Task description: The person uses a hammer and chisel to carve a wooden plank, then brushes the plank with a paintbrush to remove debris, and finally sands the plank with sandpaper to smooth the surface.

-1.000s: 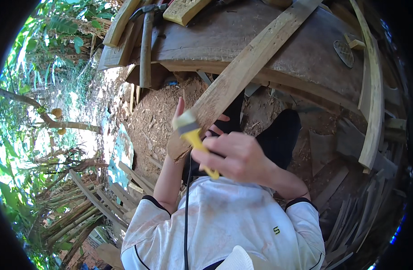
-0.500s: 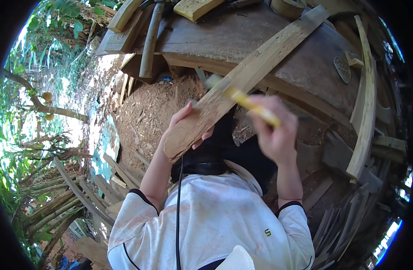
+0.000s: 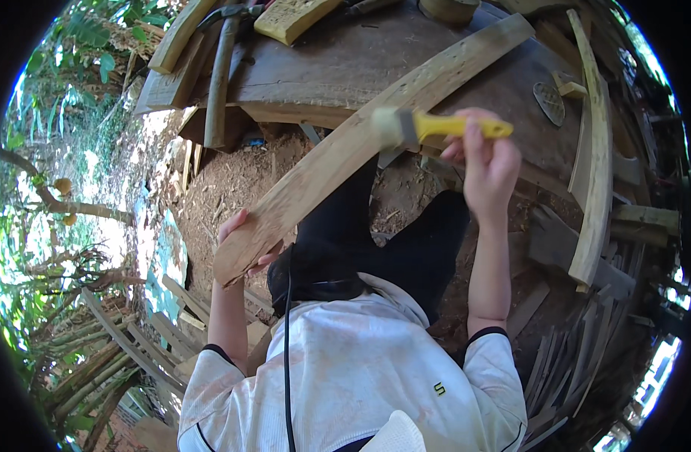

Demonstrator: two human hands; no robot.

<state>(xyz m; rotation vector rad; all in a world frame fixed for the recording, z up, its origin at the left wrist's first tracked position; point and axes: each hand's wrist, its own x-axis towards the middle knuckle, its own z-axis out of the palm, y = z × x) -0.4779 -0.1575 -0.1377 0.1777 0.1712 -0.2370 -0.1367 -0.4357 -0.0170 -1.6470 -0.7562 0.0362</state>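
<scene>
A long wooden plank (image 3: 327, 162) slants from my left hand up to the workbench (image 3: 300, 83), its far part lying over the bench top. My left hand (image 3: 247, 245) is closed round the near end, thumb on one edge and fingertips at the other. In my right hand (image 3: 490, 162) is a paintbrush (image 3: 443, 126) with a yellow handle, pinched between thumb and fingers. Its pale bristles point left and lie over the middle of the plank; they look slightly blurred, and I cannot tell whether they touch the wood.
A hammer (image 3: 219, 83) lies with its handle over the bench's near edge, beside wood blocks (image 3: 296, 19). A long curved wooden strip (image 3: 596, 166) leans at the right. Scrap slats (image 3: 568, 354) are heaped at lower right; wood shavings cover the ground (image 3: 232, 181).
My left hand and the plank's near end have shifted left and slightly down. The paintbrush has swung from a slant to nearly level, my right hand moving right and up.
</scene>
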